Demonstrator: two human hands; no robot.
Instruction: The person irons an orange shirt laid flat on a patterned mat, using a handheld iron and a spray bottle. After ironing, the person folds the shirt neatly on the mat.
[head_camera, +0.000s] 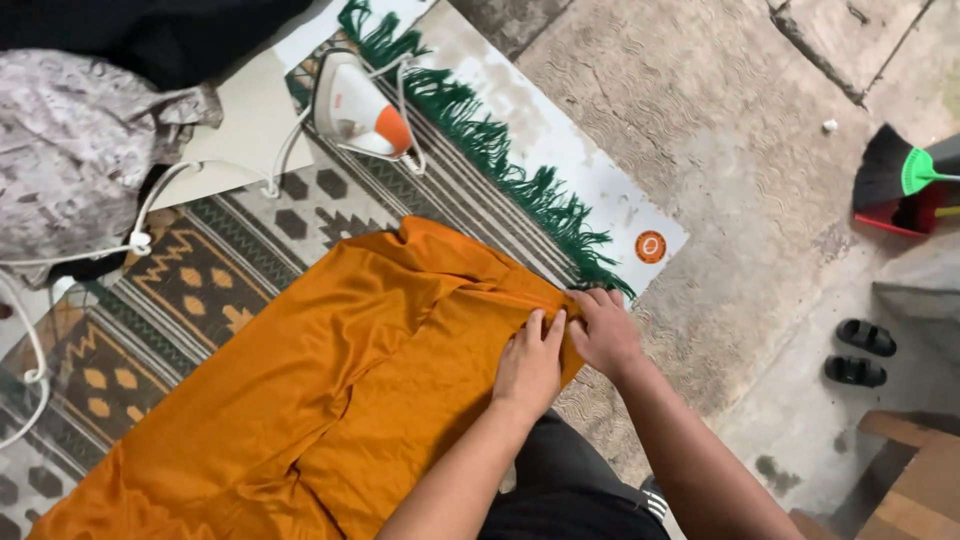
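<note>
one orange cloth (330, 390) on one patterned rug (200, 270); left hand (530, 365) and right hand (603, 330) both pinch its edge; one iron (355, 108); two black sandals (858, 353).

i am looking down at a patterned rug (200, 270) with a green fringe (500, 160), lying on the rough concrete floor (720, 130). an orange cloth (330, 400) is spreading across the rug, a white and orange iron (355, 105) is sitting near the fringe, and black sandals (858, 352) are resting on the floor.
</note>
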